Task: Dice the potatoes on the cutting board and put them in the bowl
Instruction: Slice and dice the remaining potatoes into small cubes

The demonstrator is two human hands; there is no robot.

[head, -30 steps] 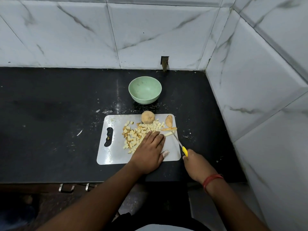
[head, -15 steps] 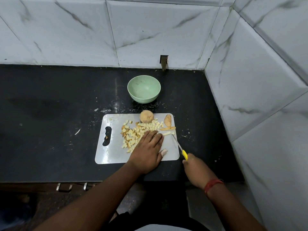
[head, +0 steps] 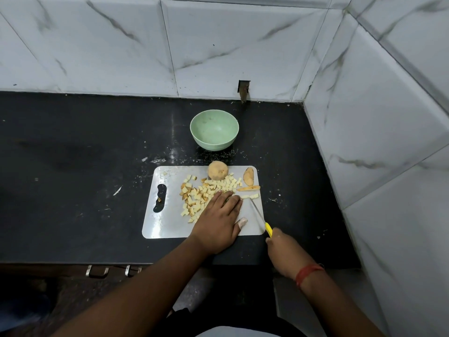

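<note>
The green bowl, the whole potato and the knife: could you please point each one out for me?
green bowl (head: 197, 132): head view, on its left inner wall.
whole potato (head: 217, 170): head view, middle of its skin.
knife (head: 257, 211): head view, middle of the blade; its yellow handle is held in the right hand (head: 285, 255).

The left hand (head: 218, 220) lies flat over the near edge of the diced potato (head: 206, 193) — whatever sits under its palm is hidden; the knife (head: 260, 216) handle vanishes inside the right hand (head: 285, 254), only a yellow stub showing; both forearms are cut off by the bottom edge.
</note>
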